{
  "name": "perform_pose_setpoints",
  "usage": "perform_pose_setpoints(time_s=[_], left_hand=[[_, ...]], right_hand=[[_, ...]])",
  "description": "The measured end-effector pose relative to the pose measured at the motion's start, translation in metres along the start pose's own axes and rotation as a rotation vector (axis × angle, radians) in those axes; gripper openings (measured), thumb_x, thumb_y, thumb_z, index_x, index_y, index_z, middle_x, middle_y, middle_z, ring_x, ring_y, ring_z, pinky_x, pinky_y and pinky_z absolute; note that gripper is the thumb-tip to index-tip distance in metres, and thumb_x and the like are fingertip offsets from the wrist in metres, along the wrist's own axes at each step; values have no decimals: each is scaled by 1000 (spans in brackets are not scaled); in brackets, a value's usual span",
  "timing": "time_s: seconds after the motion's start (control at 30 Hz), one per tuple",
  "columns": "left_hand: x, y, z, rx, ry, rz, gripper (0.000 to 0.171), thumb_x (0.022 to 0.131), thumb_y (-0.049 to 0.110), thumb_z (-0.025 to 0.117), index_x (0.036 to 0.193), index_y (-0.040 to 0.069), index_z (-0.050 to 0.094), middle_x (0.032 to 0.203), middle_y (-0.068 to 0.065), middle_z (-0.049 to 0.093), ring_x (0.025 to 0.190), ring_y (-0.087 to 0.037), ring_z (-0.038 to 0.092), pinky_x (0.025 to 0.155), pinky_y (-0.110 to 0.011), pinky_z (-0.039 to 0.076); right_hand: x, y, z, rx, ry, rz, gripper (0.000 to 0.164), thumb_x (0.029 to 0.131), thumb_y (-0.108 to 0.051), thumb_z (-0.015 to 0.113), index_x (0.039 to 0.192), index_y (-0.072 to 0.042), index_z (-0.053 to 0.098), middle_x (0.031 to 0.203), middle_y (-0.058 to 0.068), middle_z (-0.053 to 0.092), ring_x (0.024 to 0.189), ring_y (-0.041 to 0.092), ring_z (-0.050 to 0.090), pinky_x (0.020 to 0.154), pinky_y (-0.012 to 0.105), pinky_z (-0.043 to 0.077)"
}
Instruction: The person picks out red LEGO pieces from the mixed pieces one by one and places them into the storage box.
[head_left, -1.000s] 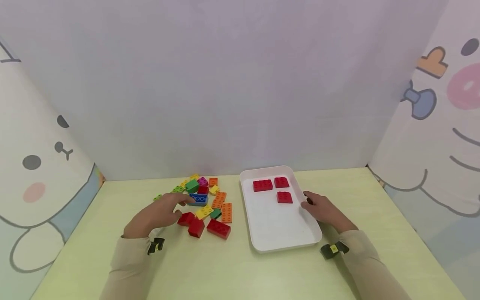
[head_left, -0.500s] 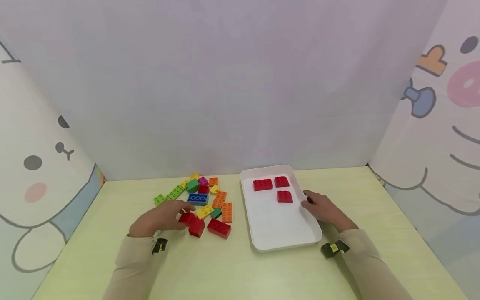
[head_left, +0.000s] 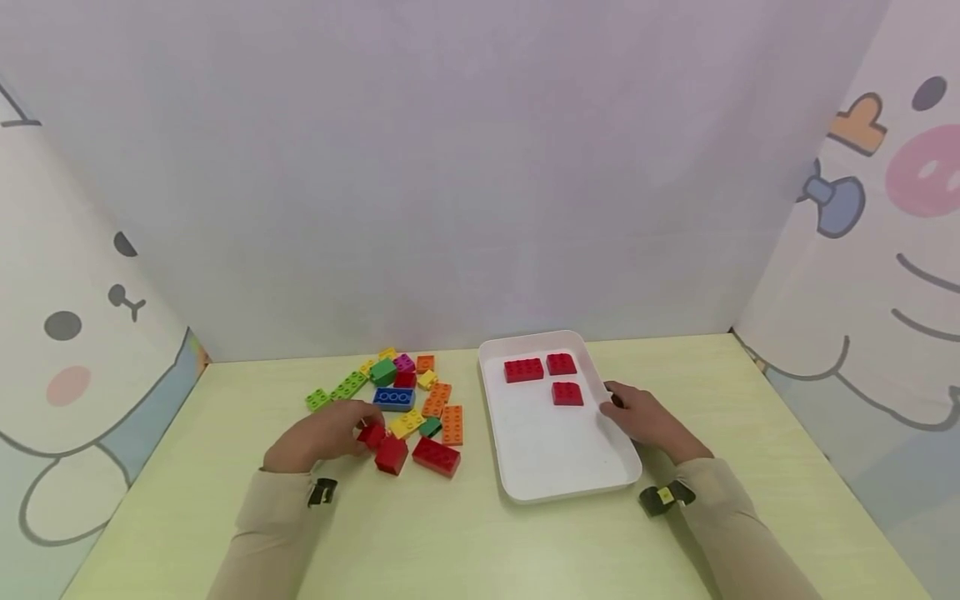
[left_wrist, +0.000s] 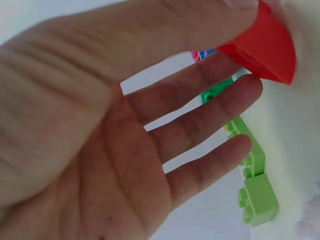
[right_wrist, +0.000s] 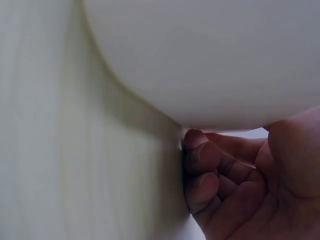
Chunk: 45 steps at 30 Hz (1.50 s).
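My left hand [head_left: 327,433] pinches a red toy brick [left_wrist: 274,47] with a curved side between thumb and index finger, the other fingers spread below in the left wrist view. In the head view that brick is partly hidden by the fingers. Beside it lie another red brick [head_left: 392,456] and a long red brick [head_left: 437,457]. On the right, my right hand [head_left: 641,417] holds the right edge of a white tray [head_left: 555,490], thumb at the rim. Its fingers [right_wrist: 202,187] are curled low by the tray's outer wall. Three red bricks [head_left: 523,370] lie inside the tray.
Behind the left hand is a loose group of bricks: light green ones [head_left: 348,385], a blue one [head_left: 393,399], orange ones [head_left: 452,425], a yellow one [head_left: 407,423] and a dark green one [head_left: 383,372]. A pale wall [head_left: 450,208] stands behind the table.
My left hand has moved from beside the blue brick toward me, down onto the curved red brick, and now pinches it. The right hand stays at the tray.
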<state>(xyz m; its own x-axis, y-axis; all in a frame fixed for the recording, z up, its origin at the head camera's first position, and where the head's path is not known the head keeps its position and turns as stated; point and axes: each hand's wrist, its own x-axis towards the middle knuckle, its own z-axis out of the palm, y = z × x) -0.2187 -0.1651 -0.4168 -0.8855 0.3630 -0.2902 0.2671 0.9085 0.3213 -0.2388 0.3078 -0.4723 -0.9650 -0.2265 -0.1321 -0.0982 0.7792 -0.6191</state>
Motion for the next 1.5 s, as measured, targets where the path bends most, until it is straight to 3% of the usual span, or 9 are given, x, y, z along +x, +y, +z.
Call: perform_pose_setpoints(time_s=[0.17, 0.4, 0.53, 0.8, 1.23, 1.5], left_hand=[[-8, -5, -7, -53, 32, 0, 36, 74, 14, 77, 105, 22, 60, 93, 7, 56, 91, -18, 52, 76, -32, 50], [-20, 0, -29, -90, 153, 125, 36, 77, 17, 75, 109, 17, 59, 93, 7, 59, 94, -20, 56, 81, -35, 50], [-22, 3, -37, -80, 189, 137, 36, 78, 22, 74, 110, 18, 58, 99, 6, 59, 95, -19, 56, 82, -36, 49], [-18, 4, -42, -141, 255, 120, 44, 79, 24, 73, 116, 12, 54, 100, 2, 59, 97, -24, 56, 82, -38, 50], [-5, 34, -52, -249, 333, 222, 39, 83, 27, 70, 115, 16, 51, 100, 4, 59, 94, -17, 57, 80, -32, 50], [4, 50, -53, -301, 362, 280, 34, 85, 29, 68, 112, 17, 51, 99, 4, 58, 94, -16, 56, 79, -31, 50]], right_hand=[[1, 1, 3, -5, -8, 7, 52, 96, -28, 48, 138, 1, 35, 123, 21, 52, 96, 26, 53, 85, 45, 46], [1, 0, 0, -17, -15, 29, 55, 97, -29, 46, 139, 3, 33, 128, 24, 48, 102, 30, 51, 89, 49, 44], [1, -1, 1, -25, -17, 40, 55, 97, -29, 46, 139, 3, 32, 129, 25, 47, 103, 32, 50, 90, 50, 43], [2, -1, 3, -23, -21, 39, 55, 97, -30, 46, 139, 2, 32, 130, 25, 47, 103, 31, 50, 90, 51, 43], [1, 1, -1, -32, 6, -24, 49, 97, -26, 47, 135, 2, 37, 122, 23, 53, 94, 26, 53, 84, 45, 47], [2, 1, 1, -5, -25, 43, 55, 97, -30, 47, 139, 2, 32, 129, 25, 47, 101, 30, 51, 90, 50, 44]])
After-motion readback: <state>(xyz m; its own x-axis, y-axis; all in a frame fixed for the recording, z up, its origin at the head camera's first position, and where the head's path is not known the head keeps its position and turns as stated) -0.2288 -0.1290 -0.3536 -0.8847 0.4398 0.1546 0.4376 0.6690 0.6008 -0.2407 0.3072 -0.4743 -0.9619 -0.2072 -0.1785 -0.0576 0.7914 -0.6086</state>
